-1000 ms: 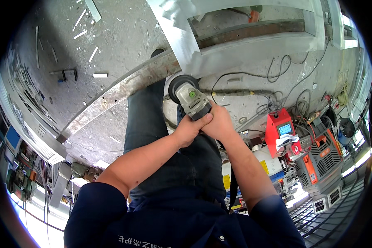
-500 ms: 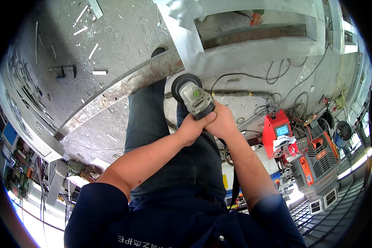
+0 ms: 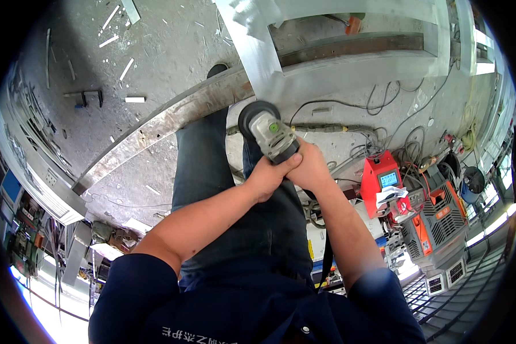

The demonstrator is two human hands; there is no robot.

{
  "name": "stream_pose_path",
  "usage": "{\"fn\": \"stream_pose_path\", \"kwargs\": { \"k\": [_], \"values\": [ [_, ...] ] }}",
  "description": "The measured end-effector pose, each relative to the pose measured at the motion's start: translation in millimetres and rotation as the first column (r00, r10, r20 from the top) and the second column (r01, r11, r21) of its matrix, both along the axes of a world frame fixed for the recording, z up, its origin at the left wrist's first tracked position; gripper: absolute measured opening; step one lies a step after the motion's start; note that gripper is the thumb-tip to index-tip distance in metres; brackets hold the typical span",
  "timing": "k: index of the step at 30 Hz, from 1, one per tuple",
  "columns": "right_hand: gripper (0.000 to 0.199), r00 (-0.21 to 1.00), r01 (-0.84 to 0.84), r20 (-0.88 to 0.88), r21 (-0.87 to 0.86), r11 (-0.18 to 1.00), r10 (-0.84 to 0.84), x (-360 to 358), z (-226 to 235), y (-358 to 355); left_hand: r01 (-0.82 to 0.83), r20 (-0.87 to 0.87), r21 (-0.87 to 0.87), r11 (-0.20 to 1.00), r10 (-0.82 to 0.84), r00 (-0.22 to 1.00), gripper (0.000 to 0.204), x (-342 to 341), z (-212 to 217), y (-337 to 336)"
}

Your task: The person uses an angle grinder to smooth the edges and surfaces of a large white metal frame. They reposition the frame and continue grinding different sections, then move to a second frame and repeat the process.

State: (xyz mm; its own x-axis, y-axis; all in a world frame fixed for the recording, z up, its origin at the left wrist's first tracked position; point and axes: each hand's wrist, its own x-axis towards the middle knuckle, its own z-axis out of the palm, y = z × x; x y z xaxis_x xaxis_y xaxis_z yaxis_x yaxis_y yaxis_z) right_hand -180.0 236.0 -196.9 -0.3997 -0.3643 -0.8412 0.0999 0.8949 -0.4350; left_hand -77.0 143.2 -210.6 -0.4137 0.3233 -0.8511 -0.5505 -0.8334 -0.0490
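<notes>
Both my hands are wrapped round an angle grinder (image 3: 274,135) with a grey metal head and a dark round disc. My left hand (image 3: 268,179) grips the body just behind the head, and my right hand (image 3: 308,166) closes round it from the right, the two touching. Most of the grinder's body is hidden under my fingers. Its disc lies close to the near corner of a silvery metal frame (image 3: 258,63); whether they touch I cannot tell. That frame rests across a long rusty steel beam (image 3: 166,123).
Cables (image 3: 378,106) lie coiled on the floor to the right, beside a red machine with a small screen (image 3: 380,183) and a grey-orange machine (image 3: 438,221). A clamp (image 3: 89,97) and scattered metal strips (image 3: 110,41) are on the floor at left. Long metal profiles (image 3: 31,132) are stacked far left.
The surroundings have shifted very slightly leftward in the picture. My grip on the grinder and its place by the frame corner look almost unchanged.
</notes>
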Motion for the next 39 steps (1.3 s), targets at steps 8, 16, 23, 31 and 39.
{"fn": "stream_pose_path", "kwargs": {
  "k": [8, 16, 23, 31, 39],
  "values": [
    [0.039, 0.999, -0.046, 0.010, 0.031, 0.998, 0.045, -0.3, -2.4, 0.6, -0.006, 0.015, -0.010, 1.000, 0.007, 1.000, 0.060, -0.8, 1.0, -0.4],
    [0.040, 1.000, 0.008, -0.003, -0.006, 1.000, -0.008, 0.0, -2.1, 4.8, 0.036, -0.021, 0.016, 0.999, -0.036, 0.999, 0.065, 0.7, -3.3, 2.8],
    [0.042, 0.999, -0.036, 0.027, 0.026, 0.999, 0.035, -4.3, 1.2, 6.6, -0.010, -0.008, -0.009, 1.000, 0.010, 1.000, 0.062, -2.1, 1.3, 8.4],
    [0.040, 0.998, -0.063, -0.026, 0.011, 0.998, 0.063, -5.5, -6.9, 9.5, -0.022, 0.003, -0.047, 0.999, 0.022, 1.000, 0.059, -3.3, -2.3, 8.8],
    [0.038, 0.993, -0.085, -0.078, 0.072, 0.994, 0.091, 9.1, -1.5, 5.2, 0.103, 0.063, -0.076, 0.992, -0.098, 0.993, 0.063, -4.3, -2.3, 3.1]
  ]
}}
